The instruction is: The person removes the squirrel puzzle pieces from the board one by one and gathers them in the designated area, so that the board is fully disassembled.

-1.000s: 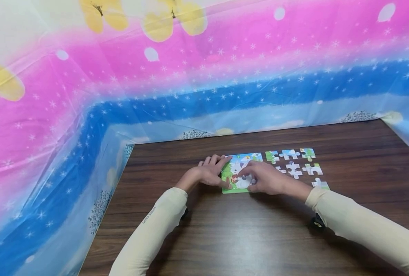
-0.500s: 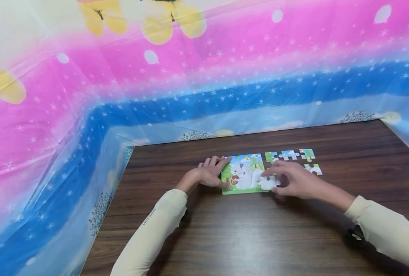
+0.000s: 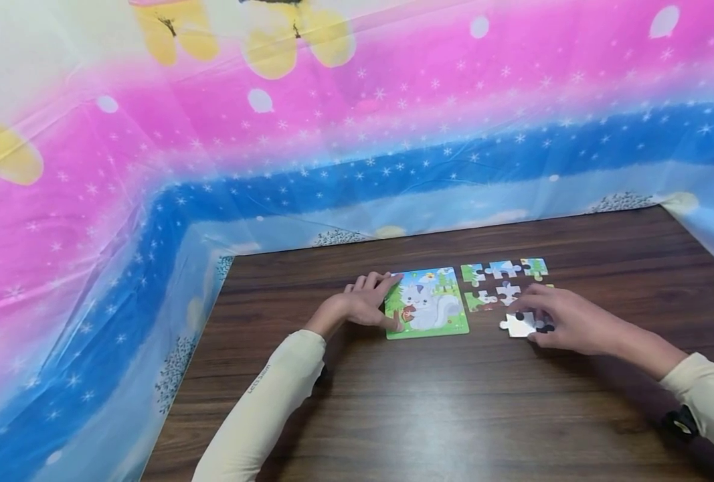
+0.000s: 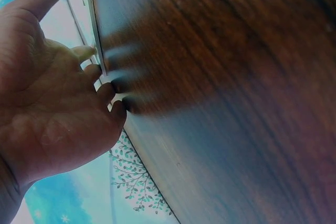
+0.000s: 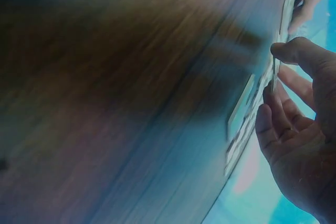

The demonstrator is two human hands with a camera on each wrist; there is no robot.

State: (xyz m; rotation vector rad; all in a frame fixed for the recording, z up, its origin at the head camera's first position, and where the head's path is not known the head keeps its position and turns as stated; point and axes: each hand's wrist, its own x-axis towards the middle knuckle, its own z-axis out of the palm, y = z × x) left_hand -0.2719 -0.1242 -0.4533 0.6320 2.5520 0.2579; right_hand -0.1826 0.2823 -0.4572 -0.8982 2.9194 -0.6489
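A flat picture puzzle (image 3: 435, 309) with a white bushy-tailed animal on a green and blue ground lies on the wooden table. My left hand (image 3: 365, 301) rests at its left side, thumb and forefinger spread on its edge; the left wrist view shows the palm and extended fingers beside that edge. Right of the puzzle, my right hand (image 3: 564, 320) pinches a whitish jigsaw piece (image 3: 518, 325) between thumb and fingers. The right wrist view shows this piece (image 5: 275, 66) edge-on. My right hand partly hides the loose pieces behind it.
Several loose jigsaw pieces (image 3: 503, 270) lie in rows right of the puzzle, near my right hand. A dark wood table (image 3: 417, 402) stretches out in front. Behind it hangs a pink and blue patterned cloth (image 3: 357, 147), meeting the table's back edge.
My right hand has moved right, from over the puzzle to the loose pieces, carrying a jigsaw piece away and uncovering the picture. My left hand has stayed at the puzzle's left edge.
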